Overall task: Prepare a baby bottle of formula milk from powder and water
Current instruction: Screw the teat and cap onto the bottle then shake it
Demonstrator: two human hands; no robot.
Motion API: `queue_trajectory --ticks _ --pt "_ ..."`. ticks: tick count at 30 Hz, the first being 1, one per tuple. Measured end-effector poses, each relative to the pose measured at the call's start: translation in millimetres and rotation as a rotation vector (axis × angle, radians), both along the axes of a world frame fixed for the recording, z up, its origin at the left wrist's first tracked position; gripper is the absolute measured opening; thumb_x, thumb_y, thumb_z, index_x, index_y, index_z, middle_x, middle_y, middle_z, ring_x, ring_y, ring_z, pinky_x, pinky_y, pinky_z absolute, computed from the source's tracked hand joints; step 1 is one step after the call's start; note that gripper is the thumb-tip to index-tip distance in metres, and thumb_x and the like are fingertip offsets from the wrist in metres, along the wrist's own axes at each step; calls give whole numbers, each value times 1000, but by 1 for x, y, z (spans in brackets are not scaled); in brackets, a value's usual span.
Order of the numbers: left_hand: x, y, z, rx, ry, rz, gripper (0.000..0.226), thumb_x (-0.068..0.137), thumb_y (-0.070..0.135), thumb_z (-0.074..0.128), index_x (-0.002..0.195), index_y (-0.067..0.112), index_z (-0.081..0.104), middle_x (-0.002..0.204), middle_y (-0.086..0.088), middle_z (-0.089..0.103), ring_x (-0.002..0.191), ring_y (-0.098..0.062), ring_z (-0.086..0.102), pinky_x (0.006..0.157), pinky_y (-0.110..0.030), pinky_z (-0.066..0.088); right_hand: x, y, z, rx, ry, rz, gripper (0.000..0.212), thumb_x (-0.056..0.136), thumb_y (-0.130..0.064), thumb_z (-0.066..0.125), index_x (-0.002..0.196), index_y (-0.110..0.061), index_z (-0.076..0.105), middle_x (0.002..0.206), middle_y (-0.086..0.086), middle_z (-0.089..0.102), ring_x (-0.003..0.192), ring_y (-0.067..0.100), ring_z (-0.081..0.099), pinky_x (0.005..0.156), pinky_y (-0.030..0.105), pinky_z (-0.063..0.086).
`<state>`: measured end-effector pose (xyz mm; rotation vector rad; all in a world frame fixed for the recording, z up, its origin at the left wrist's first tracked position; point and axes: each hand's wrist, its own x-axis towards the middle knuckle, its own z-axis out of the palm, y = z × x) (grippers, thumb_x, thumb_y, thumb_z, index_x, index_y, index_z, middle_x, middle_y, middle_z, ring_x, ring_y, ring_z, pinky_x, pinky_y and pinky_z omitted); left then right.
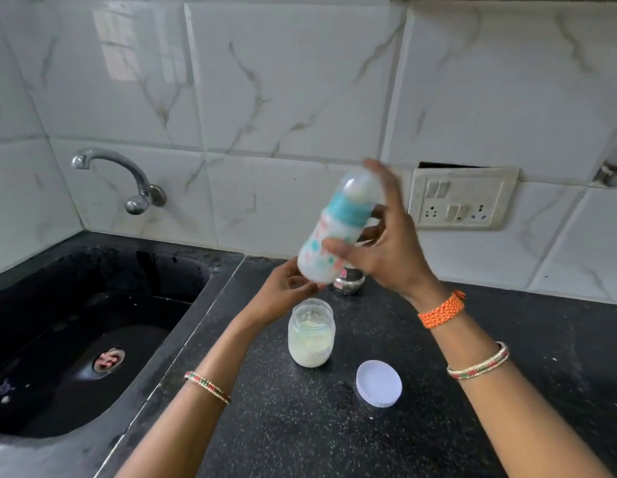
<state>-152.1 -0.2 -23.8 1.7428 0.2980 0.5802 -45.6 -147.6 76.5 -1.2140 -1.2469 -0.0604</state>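
Blurred plastic baby bottle [338, 232] in both hands, speckled black counter [300, 426]

A black sink [76, 339] is set into the left of the dark speckled desk [334, 426], with a drain [108, 361] seen in its basin. A curved metal tap [122, 177] is fixed to the marble-patterned wall tiles [282, 81] above it. A switch and socket plate [462, 198] is mounted on the wall at the right.

No legible text or labels.
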Motion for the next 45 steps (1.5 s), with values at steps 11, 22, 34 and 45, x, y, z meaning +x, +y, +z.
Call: queue_trajectory --ticks 11,22,34,45 --pt "8 9 -54 291 313 30 88 75 38 79 146 24 28 151 -1 32 139 -17 32 113 -34 29 -3 -2 -2 162 25 -77 95 65 -24 86 141 -23 29 128 -26 49 95 22 68 59 42 61" --pt "-4 2 -119 3 277 121 94 46 57 85 127 33 43 124 11 60 117 -10 56 105 -39 45 -11 -1 -29 408 618 -84 81 74 -14 79 136 -27 28 132 19 51 104 34 66 62 49 59" --pt "-10 -2 -140 63 280 113 92 59 48 86 135 38 34 130 19 53 118 0 51 101 -24 41 -32 11 -57 45 697 160 76 72 -7 76 134 -19 34 107 14 67 89 37 68 64 49 59" --pt "-13 -4 -156 247 322 198 92 59 47 86 137 28 41 122 23 51 115 1 50 93 -17 37 -13 -10 -47 29 555 149 83 62 -15 82 134 -18 38 112 6 66 93 28 69 55 35 57"
